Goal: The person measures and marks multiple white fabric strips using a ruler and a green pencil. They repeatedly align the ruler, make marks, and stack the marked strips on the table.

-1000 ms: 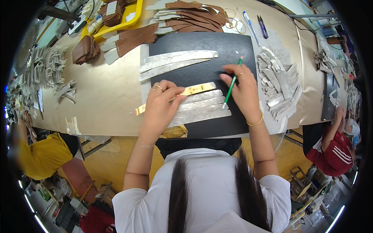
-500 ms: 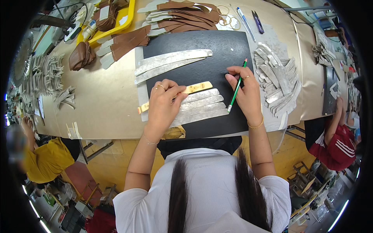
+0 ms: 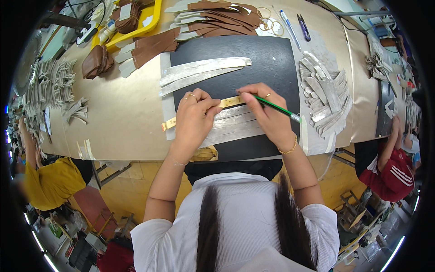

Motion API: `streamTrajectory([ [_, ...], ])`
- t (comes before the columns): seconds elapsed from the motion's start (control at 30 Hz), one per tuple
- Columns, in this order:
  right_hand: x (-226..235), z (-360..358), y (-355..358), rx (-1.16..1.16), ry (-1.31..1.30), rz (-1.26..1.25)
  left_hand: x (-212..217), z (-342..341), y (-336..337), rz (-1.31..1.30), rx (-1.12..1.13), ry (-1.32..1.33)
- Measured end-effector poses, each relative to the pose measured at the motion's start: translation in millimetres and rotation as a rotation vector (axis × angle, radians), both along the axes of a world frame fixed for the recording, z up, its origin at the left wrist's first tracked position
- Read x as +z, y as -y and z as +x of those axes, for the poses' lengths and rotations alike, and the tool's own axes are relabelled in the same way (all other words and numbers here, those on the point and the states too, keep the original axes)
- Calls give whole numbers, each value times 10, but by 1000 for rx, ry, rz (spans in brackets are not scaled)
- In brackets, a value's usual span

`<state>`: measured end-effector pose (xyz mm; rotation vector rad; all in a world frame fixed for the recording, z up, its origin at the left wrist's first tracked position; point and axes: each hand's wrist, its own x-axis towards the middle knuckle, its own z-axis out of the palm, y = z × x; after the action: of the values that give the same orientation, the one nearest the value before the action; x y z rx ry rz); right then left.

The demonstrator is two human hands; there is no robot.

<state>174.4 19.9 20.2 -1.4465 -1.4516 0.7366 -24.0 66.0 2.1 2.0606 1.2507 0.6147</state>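
Observation:
On a black board (image 3: 253, 50), my left hand (image 3: 195, 115) presses its closed fingers on a narrow yellowish template strip (image 3: 229, 102), whose left end pokes out past the hand. Several pale grey strips (image 3: 235, 124) lie side by side just below the template. In my right hand (image 3: 271, 113) is a green pencil (image 3: 277, 108), slanting with its eraser end toward the lower right. The fingertips of that hand sit at the template's right end and hide the pencil's point. Two longer grey strips (image 3: 204, 70) rest farther up the board.
A heap of grey strips (image 3: 324, 97) lies right of the board. Brown leather pieces (image 3: 222, 18), a blue pen (image 3: 290, 28) and thread snips (image 3: 303, 27) are at the far side. A yellow tray (image 3: 152, 27) and stacked pale strips (image 3: 54, 88) stand left. Other people sit at both sides.
My right hand has moved left onto the template's right end. The pencil has swung from upright to slanting, its tip now at the template. My left hand stays on the template.

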Motion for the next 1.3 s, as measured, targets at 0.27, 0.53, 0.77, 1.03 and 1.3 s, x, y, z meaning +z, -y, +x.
streamTrajectory([
  [0.27,-38,-96,-104,100,248,-76,-22,14,-7,-6,20,9],
  [0.53,-49,-118,-164,153,421,28,-15,9,-25,0,-2,-4],
  [0.77,25,-80,-173,115,236,3,-37,-1,-38,26,-12,0],
  [1.03,-171,229,-619,-33,550,156,78,-30,-18,-101,-71,-62],
  [1.3,-284,193,-734,8,693,193,164,-156,31,-225,-38,-3],
])
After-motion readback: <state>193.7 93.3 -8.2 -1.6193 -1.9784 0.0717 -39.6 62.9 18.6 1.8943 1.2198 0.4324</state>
